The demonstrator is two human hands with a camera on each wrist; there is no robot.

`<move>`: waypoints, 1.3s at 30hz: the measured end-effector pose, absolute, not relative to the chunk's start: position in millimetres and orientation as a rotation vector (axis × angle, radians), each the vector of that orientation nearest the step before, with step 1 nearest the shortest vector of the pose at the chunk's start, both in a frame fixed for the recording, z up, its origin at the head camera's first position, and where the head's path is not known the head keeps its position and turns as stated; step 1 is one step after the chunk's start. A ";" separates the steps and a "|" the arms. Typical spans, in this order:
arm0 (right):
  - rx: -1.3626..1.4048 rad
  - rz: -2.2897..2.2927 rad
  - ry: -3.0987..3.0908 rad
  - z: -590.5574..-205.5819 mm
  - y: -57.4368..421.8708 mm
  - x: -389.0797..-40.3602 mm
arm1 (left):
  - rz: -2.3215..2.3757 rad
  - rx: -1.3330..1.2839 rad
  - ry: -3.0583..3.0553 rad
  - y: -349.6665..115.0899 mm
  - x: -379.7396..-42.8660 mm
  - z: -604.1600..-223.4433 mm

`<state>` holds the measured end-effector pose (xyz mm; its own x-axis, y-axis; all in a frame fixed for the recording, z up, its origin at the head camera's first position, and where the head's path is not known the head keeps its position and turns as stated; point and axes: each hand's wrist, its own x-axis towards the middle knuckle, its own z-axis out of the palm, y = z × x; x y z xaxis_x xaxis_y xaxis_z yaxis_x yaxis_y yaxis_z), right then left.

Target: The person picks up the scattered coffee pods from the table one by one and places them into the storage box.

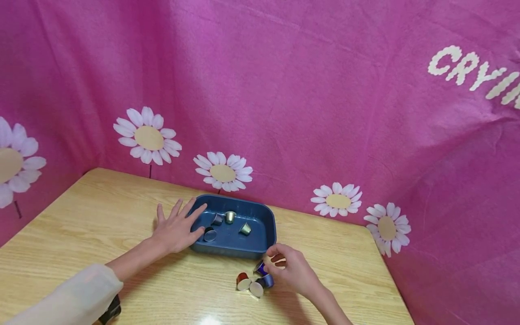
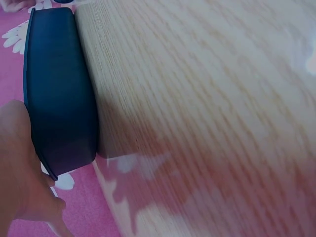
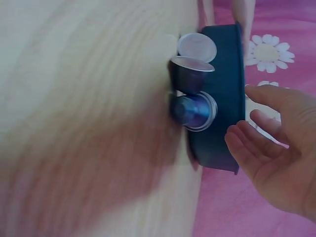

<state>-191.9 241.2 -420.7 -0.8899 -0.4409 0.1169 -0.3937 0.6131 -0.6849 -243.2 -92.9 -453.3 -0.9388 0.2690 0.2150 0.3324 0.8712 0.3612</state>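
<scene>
A dark blue tray (image 1: 227,251) stands on the table, holding a gold coffee capsule (image 1: 229,217), a pale green one (image 1: 245,229), a purple-grey one (image 1: 217,220) and a black one (image 1: 210,234). My left hand (image 1: 175,229) rests at the tray's left rim with fingers spread. In front of the tray lie a red capsule (image 1: 243,280), a dark one with a pale lid (image 1: 257,289), a blue one (image 1: 268,280) and a deep-blue one (image 1: 260,268). Over this group hovers my right hand (image 1: 293,270), fingers loosely bent; the right wrist view shows nothing between them.
Wooden table (image 1: 345,262) surrounds the tray. Pink cloth (image 1: 276,113) printed with white daisies hangs along the back and sides, close behind the tray. A dark watch or band (image 1: 110,310) shows below the left sleeve (image 1: 77,293).
</scene>
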 end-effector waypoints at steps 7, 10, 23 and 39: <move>-0.714 -1.119 2.654 -432.1 245.2 -188.6 | -0.611 -0.467 -2.883 -93.6 -242.6 -452.5; -0.727 -1.092 2.644 -436.8 246.0 -187.6 | -0.615 -0.468 -2.883 -93.3 -242.1 -452.5; -0.760 -0.992 2.686 -440.4 249.2 -185.1 | -0.623 -0.461 -2.886 -92.9 -241.1 -452.3; -0.682 -0.879 2.707 -443.9 262.7 -179.9 | -0.629 -0.478 -2.868 -94.9 -243.5 -453.5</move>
